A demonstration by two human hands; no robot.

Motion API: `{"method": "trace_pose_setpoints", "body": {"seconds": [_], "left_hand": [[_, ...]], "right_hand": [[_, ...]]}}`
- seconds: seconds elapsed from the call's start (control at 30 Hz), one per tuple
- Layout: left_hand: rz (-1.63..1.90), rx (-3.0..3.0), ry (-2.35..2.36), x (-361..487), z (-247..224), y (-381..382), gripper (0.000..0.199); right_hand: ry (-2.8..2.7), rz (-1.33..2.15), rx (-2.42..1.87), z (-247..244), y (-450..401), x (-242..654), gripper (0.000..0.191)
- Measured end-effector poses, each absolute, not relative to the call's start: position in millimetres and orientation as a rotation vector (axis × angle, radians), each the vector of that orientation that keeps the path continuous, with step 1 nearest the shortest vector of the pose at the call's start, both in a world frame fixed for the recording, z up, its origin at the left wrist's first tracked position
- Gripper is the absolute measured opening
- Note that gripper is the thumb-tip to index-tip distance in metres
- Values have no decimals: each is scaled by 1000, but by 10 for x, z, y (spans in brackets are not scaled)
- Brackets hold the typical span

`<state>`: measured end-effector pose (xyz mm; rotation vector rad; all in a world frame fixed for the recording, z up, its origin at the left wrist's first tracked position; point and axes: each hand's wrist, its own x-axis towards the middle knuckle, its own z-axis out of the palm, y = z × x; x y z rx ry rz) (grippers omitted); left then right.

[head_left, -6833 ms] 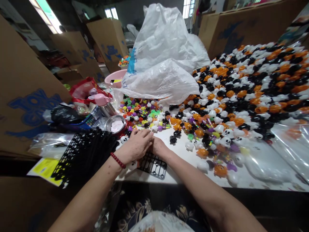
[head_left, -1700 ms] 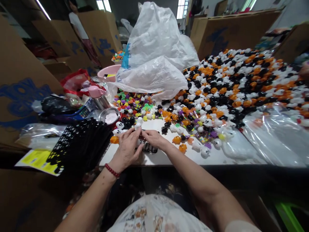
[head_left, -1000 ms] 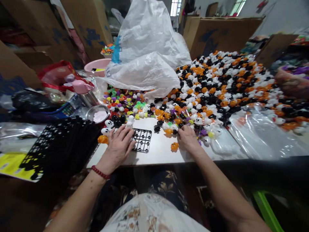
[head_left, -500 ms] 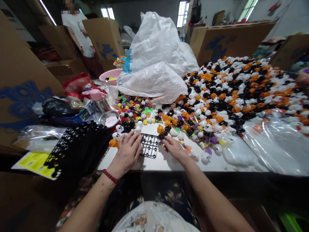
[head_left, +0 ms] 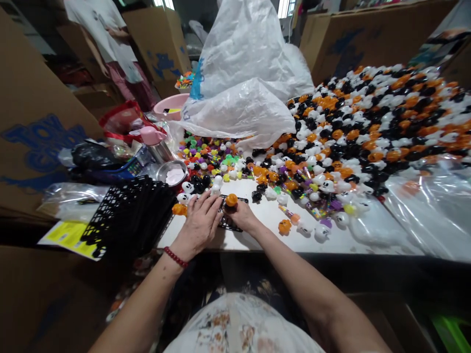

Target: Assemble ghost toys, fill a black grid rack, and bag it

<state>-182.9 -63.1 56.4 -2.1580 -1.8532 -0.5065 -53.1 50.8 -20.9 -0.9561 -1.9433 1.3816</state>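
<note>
My left hand (head_left: 199,220) lies flat with its fingers stretched out over the left side of a black plastic grid tray (head_left: 230,226). A red bead bracelet circles that wrist. My right hand (head_left: 241,215) is closed around an orange pumpkin head (head_left: 231,199), a dark part showing under it, above the tray's upper middle. Much of the tray is hidden by the two hands. Beside my left fingers lie white ghost heads (head_left: 183,198) and an orange pumpkin head (head_left: 179,210). To the right, another pumpkin head (head_left: 284,226) rests on the white tabletop (head_left: 263,238).
A large heap of orange, black and white heads (head_left: 368,132) covers the table's right rear. Stacked black grids (head_left: 128,215) stand at left, near a metal bowl (head_left: 172,174). A white plastic bag (head_left: 250,93) rises behind; clear bags (head_left: 430,206) lie right. A person (head_left: 106,44) stands beyond.
My right hand has moved left over the grid tray with an orange pumpkin head in it. Another pumpkin head now lies at the right. The view has tilted down.
</note>
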Motion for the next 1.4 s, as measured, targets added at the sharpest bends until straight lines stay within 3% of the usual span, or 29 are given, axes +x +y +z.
{"method": "trace_pose_setpoints", "body": {"seconds": [0.17, 0.5, 0.77, 1.03, 1.4], "left_hand": [[-512, -2155, -1856, -1831, 561, -629, 42], [-442, -2181, -1831, -1809, 600, -613, 49], [-479, -2206, -1800, -1763, 660, -564, 35], [-570, -2187, -1961, -1755, 779, -476, 19], [-528, -2290, -1905, -1792, 798, -395, 24]], "right_hand": [[-2097, 1297, -891, -151, 553, -510, 12], [-2443, 1032, -741, -3, 561, -496, 23], [-2443, 1076, -727, -56, 506, -485, 13], [-2515, 1063, -747, -115, 517, -572, 15], [-2677, 1008, -627, -80, 607, -598, 24]]}}
